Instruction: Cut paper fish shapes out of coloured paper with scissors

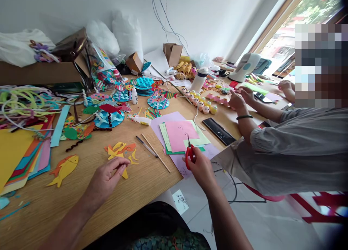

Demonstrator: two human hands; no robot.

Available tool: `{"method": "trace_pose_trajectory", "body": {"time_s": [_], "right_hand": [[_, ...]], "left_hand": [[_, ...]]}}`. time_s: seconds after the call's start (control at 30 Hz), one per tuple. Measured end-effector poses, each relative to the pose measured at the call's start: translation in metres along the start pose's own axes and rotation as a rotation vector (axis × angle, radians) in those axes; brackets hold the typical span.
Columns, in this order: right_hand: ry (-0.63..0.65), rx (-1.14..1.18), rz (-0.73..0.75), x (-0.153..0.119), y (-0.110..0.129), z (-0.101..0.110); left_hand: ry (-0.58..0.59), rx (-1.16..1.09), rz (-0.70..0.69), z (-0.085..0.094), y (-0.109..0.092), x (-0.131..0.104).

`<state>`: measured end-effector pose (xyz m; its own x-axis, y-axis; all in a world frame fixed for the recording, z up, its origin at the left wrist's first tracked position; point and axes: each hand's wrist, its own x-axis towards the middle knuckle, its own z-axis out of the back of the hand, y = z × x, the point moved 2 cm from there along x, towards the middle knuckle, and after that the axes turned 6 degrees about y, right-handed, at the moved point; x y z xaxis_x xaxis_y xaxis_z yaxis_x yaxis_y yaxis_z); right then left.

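Note:
My right hand [199, 166] holds red-handled scissors [188, 156] over the edge of a pink paper sheet [178, 136], their blades pointing away from me. Small drawings show on the pink sheet, which lies on green and purple paper. My left hand [108, 175] hovers by yellow and orange paper scraps [119, 148]; its thumb and index fingertips come together, and anything between them is too small to tell. A yellow and orange paper fish [66, 168] lies further left. A pen [146, 146] and a thin wooden stick [156, 153] rest between my hands.
Coloured sheets [24, 152] are stacked at the left. Blue paper discs with fish [110, 119], a glue bottle [134, 95] and a white bottle [199, 80] stand further back. A black phone [219, 131] lies right of the papers. Another person in grey [293, 148] sits at the right.

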<state>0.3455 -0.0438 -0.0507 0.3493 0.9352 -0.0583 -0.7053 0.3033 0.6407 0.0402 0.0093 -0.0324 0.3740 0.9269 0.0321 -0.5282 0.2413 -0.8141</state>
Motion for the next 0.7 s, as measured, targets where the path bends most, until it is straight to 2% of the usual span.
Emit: {"method": "trace_pose_trajectory", "body": {"time_s": [0.1, 0.27, 0.47, 0.7], "right_hand": [[-0.044, -0.163, -0.064, 0.004, -0.011, 0.002], [0.019, -0.292, -0.124, 0.005, -0.006, -0.006], [0.022, -0.317, -0.117, 0.008, 0.0, -0.003], [0.033, -0.254, -0.107, 0.018, -0.003, 0.012]], "left_hand": [[0.019, -0.074, 0.026, -0.008, -0.004, 0.001], [0.065, -0.249, 0.07, -0.017, -0.006, 0.0], [0.082, -0.455, 0.151, -0.024, -0.007, -0.003], [0.103, -0.546, 0.242, -0.027, -0.013, -0.005]]}}
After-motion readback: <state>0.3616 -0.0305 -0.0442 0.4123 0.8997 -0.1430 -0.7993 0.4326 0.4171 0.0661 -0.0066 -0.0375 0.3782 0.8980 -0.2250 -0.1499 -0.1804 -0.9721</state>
